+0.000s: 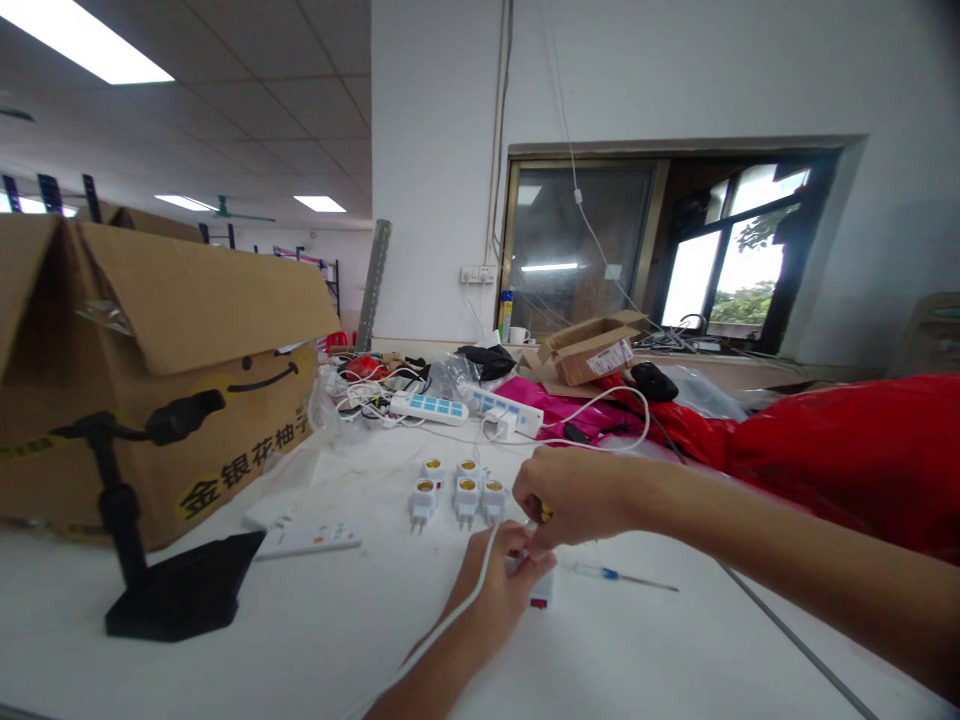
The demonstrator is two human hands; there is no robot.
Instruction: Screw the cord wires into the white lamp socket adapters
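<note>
My left hand (501,580) grips a small white device with a red switch (541,592) low on the white table (300,640); a white cable (457,615) runs from it toward me. My right hand (574,495) is closed just above, pinching a tool with a yellow-black handle (544,514) onto that device. Several white plug adapters with brass sockets (459,488) stand in a cluster just left of my hands. A slim blue-tipped test pen (619,576) lies to the right.
A large cardboard box (150,370) and a black stand (161,590) occupy the left. White power strips (431,407) and tangled cables lie behind. A red plastic sheet (847,450) covers the right. A small open carton (592,348) sits at the back.
</note>
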